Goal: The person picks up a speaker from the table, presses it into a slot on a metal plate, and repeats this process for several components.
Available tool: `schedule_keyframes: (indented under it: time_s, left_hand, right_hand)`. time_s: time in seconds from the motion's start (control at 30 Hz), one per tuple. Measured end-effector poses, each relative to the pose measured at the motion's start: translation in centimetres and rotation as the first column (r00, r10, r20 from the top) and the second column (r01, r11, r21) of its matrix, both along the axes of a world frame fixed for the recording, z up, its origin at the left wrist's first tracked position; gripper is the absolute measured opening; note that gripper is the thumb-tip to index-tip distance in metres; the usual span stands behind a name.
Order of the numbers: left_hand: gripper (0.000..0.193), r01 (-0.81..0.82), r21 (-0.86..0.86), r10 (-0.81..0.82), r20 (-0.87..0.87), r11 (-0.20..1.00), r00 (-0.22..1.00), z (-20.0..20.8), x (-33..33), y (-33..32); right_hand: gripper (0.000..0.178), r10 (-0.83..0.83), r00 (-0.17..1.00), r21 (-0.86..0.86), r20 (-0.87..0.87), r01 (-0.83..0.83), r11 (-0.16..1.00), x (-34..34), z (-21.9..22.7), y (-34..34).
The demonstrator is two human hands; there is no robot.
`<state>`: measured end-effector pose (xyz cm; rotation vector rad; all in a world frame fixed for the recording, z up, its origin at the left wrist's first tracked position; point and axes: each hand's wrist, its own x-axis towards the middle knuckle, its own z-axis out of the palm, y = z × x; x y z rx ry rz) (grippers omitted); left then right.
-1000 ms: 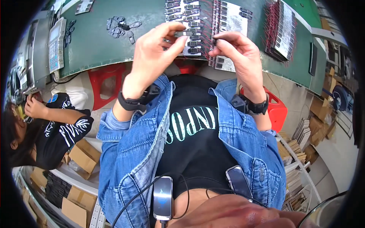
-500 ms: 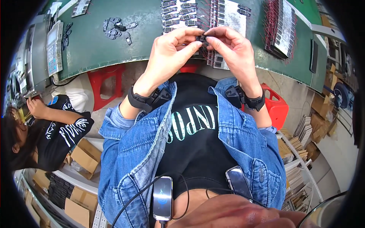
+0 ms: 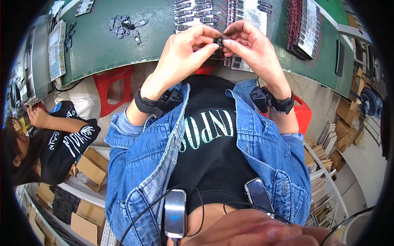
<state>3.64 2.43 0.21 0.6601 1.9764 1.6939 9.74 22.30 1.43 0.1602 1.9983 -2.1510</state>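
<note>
L hand (image 3: 184,49) pinches small blk part (image 3: 218,41) btwn thumb & fingertips, no gap beyond part's own thickness; R hand (image 3: 254,47) pinches same part from other side, thumb tip on it, index curled over top. Part = mostly hidden by fingers, fine detail too small to tell. Sits btwn both hands, in front of chest, approx over near edge of green table (image 3: 94,45) as seen from head cam. Blk strap w/ small blk unit on each wrist. Just beyond hands: white board (image 3: 192,20) w/ rows of blk parts, red wires on its R side; next to it another board (image 3: 254,24), parts along L edge, a couple more near top R. Farther R: stack of boards (image 3: 308,30) w/ parts & lots of red wires, then dark flat panel (image 3: 340,59) near table's R end. L of hands: loose pile of blk parts (image 3: 120,32) on table; far L, pale keypad device (image 3: 56,49). Below table edge: red stool (image 3: 107,92) on L, second red stool (image 3: 303,115) on R, partly behind R arm. Lower L: co-worker's hand (image 3: 39,118) raised, cardboard box (image 3: 92,166) nearby.
</note>
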Motion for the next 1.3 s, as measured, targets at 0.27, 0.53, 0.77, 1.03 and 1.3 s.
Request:
schedule_keyframes:
  time_s: [0.27,0.53,0.77,1.03,1.3]
  left_hand:
    - [0.022,0.032,-0.039,-0.031,0.014,0.999,0.999,0.2,0.1,0.0]
    - [0.019,-0.015,0.099,-0.018,0.324,0.995,0.946,0.2,0.2,0.0]
    - [0.012,-0.104,0.154,0.044,0.351,0.983,0.936,0.8,0.2,0.0]
    - [0.012,-0.145,-0.058,0.144,-0.024,0.988,0.989,1.4,1.4,1.2]
    - [0.016,-0.187,0.066,0.197,-0.241,0.98,0.95,2.1,1.6,2.1]
  right_hand:
    - [0.024,0.122,0.992,0.165,-0.009,-0.119,0.979,-0.2,-0.2,0.6]
    - [0.028,0.11,0.989,0.231,-0.098,-0.085,0.969,0.0,0.4,-0.2]
    - [0.035,-0.097,0.991,-0.255,0.092,0.117,0.96,0.5,0.8,-0.8]
    - [0.025,-0.175,0.977,0.111,-0.121,0.188,0.976,1.2,0.6,-2.5]
    - [0.021,-0.338,0.887,0.422,-0.316,0.45,0.787,0.5,-0.5,3.7]
